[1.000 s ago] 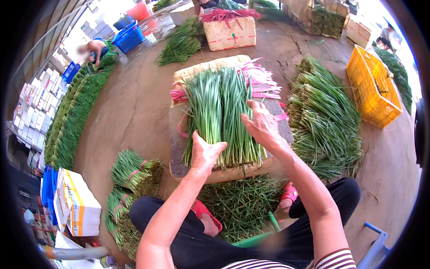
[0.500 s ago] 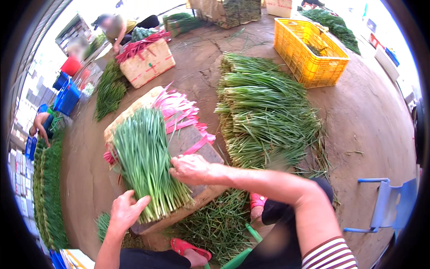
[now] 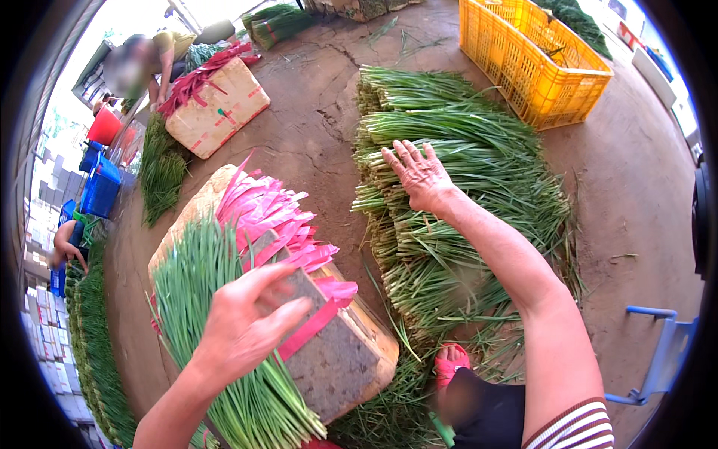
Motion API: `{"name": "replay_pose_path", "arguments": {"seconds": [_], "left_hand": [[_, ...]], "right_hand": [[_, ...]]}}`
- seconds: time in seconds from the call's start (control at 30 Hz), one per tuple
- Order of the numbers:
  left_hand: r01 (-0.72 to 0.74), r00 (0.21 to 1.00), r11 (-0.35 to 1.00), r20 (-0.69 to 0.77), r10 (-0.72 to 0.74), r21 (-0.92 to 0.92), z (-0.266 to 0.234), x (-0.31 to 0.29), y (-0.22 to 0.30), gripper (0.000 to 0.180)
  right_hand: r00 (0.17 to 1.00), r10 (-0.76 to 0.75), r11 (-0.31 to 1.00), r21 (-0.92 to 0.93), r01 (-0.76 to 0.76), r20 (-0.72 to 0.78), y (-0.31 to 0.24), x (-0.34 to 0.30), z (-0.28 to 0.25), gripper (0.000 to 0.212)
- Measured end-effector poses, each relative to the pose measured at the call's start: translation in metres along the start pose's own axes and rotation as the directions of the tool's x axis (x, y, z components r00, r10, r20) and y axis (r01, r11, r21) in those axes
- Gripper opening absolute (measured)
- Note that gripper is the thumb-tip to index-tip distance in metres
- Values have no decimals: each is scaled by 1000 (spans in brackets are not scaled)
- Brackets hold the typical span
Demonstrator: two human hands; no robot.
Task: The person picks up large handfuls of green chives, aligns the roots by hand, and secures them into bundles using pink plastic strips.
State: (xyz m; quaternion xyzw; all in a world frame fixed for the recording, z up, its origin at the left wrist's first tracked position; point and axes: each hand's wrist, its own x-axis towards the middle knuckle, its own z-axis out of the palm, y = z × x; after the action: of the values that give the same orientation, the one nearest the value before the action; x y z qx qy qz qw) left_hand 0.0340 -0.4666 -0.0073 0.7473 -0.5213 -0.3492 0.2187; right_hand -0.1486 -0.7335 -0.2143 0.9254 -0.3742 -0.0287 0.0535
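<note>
A bundle of long green chives lies on a wooden board, pale stalk ends toward me. Above this bundle hovers my left hand, its fingers apart and slightly blurred, with nothing visible in them. My right hand reaches forward with spread fingers onto the stalk side of a big heap of chives on the floor. Its palm faces down and is hidden. Pink strips lie on the board beside the bundle, one stretching across the bare wood.
A yellow plastic crate stands behind the heap. At the far left, a person bends by a pale box topped with red strips. A blue chair stands at the right. Loose leaves litter the floor near my pink shoe.
My right hand has left the bundle's edge and moved forward and right onto the heap. My left hand has risen from beside the stalk ends to over the bundle. The view has shifted.
</note>
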Motion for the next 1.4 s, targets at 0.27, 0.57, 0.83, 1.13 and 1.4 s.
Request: {"name": "replay_pose_path", "arguments": {"seconds": [0.27, 0.57, 0.83, 1.13, 1.4], "left_hand": [[192, 981, 815, 95, -168, -546, 96, 198, -16, 47], [327, 932, 562, 162, -324, -760, 164, 240, -31, 35], [327, 931, 439, 206, -300, -837, 168, 236, -9, 26], [-221, 971, 962, -126, 202, -161, 147, 228, -1, 42], [-302, 942, 888, -34, 333, 347, 198, 239, -23, 29]], "right_hand": [[949, -92, 992, 56, 114, -303, 14, 18, 20, 82], [823, -96, 955, 182, 235, -560, 42, -34, 18, 72], [851, -26, 936, 286, 205, -525, 7, -47, 7, 66], [744, 78, 843, 442, 307, -664, 56, -36, 6, 50], [725, 237, 749, 597, 288, -647, 68, -52, 2, 34]]}}
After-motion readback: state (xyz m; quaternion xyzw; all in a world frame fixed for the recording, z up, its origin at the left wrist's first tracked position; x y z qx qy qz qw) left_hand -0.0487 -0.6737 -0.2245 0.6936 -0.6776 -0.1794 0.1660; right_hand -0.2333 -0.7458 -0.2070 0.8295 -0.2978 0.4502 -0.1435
